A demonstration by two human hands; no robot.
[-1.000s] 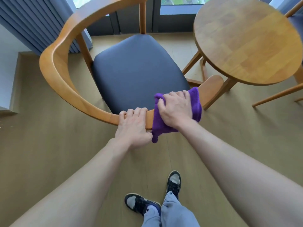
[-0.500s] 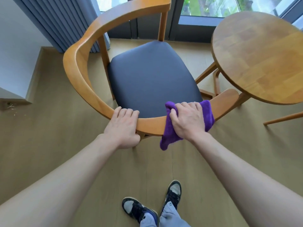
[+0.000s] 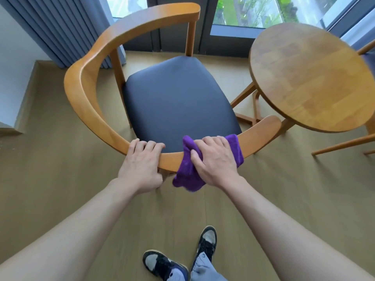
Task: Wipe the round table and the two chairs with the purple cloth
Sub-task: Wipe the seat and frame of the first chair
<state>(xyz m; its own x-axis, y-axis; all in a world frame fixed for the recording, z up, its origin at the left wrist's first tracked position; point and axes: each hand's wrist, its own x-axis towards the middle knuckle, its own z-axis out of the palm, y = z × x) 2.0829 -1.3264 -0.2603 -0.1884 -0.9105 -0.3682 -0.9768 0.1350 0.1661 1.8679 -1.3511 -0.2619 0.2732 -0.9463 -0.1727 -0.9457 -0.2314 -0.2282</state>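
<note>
The purple cloth (image 3: pixel 189 171) is draped over the curved wooden backrest rail (image 3: pixel 89 110) of the chair (image 3: pixel 178 102), on the near part of the rail, a little to the right of its middle; one end hangs down below the rail on the near side and the other end shows beyond the knuckles to the right. The right hand (image 3: pixel 216 161) lies on top of the cloth and grips it against the rail, with the fingers curled over the far edge of the rail and the thumb on the near side of the cloth. The left hand (image 3: pixel 142 164) holds the bare rail just beside the cloth, to its left, with four fingers curled over the top and the thumb under the rail. The chair has a dark padded seat and its rail ends in a rounded tip at the right. The round table (image 3: pixel 316 78) stands to the right of the chair, close to this tip. A part of a second chair (image 3: pixel 368 47) shows at the far right edge, behind the table. Grey curtains (image 3: pixel 60 27) hang at the far left, and a window (image 3: pixel 263 11) is at the far side. Two dark shoes (image 3: pixel 162 264) stand on the wooden floor (image 3: pixel 50 189) at the near edge.
</note>
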